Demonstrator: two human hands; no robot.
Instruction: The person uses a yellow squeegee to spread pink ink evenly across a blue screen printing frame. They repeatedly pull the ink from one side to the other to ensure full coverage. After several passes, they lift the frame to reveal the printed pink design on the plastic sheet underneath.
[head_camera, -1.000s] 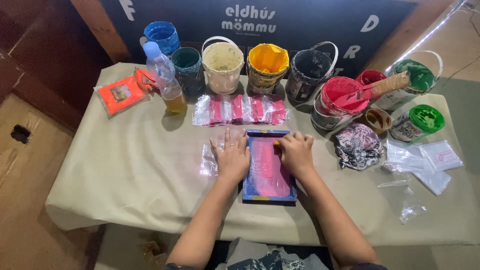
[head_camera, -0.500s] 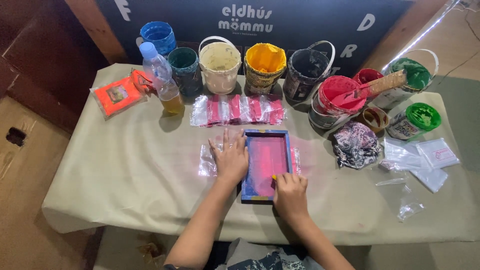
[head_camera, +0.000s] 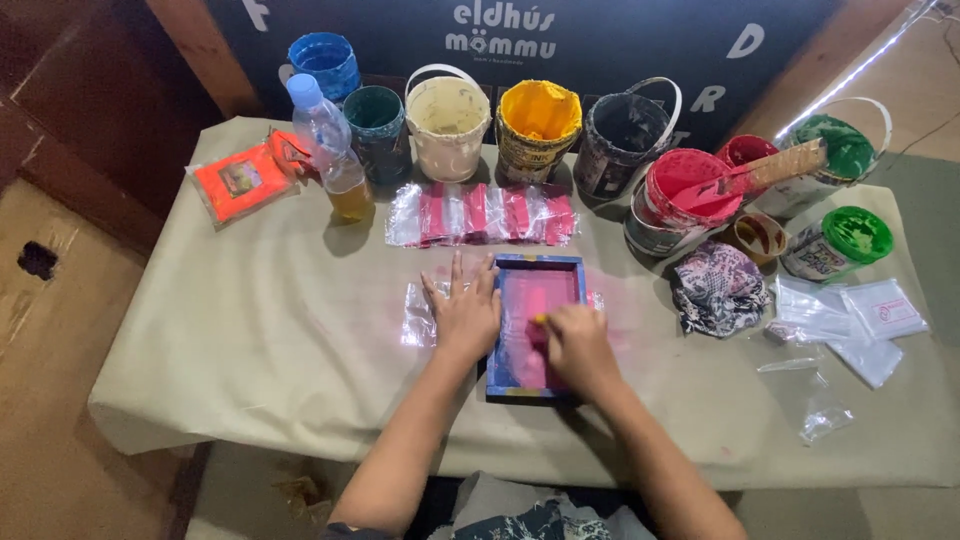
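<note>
My left hand (head_camera: 463, 312) lies flat, fingers spread, pinning the left rail of the blue-framed print screen (head_camera: 537, 325) at tabletop (head_camera: 250, 330) centre. My right hand (head_camera: 578, 345) is closed on a small yellow-edged squeegee (head_camera: 540, 320) resting on the pink mesh — the ink pull looks under way. Next move, as I judge: even pressure toward 6 o'clock, frame held steady over the clear plastic bag (head_camera: 420, 315) at 9 o'clock.
</note>
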